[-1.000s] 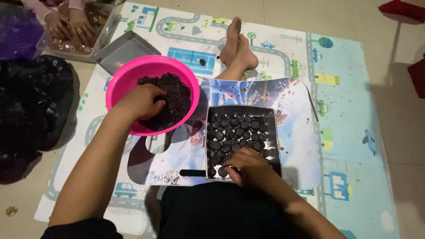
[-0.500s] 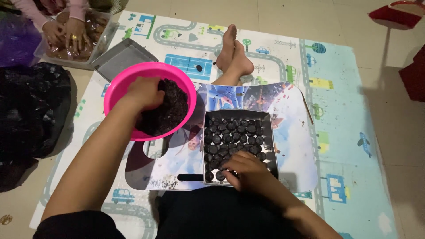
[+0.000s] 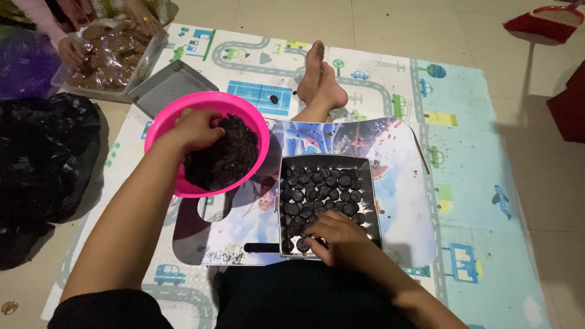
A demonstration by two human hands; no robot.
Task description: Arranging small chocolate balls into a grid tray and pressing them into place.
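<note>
- Here, the left hand (image 3: 196, 129) curls into the dark crumbly mixture (image 3: 222, 159) inside the round pink plastic bowl (image 3: 159, 122), at the printed board's (image 3: 402, 201) left edge.
- The right hand (image 3: 341, 237), fingers bent, presses dark round pieces (image 3: 323, 186) at the near edge of the rectangular metal tray (image 3: 372, 201); its grip is unclear.

Both forearms are bare from elbow to wrist, and the left hand (image 3: 196, 128) and right hand (image 3: 341, 239) carry no rings, watch, bracelet or gloves that can be seen. A short black sleeve (image 3: 100, 309) shows on the left upper arm at the lower edge of the view, and the lap is covered in plain black cloth (image 3: 298, 298) without any visible pattern. The feet (image 3: 320, 76) are bare, without socks or shoes.
</note>
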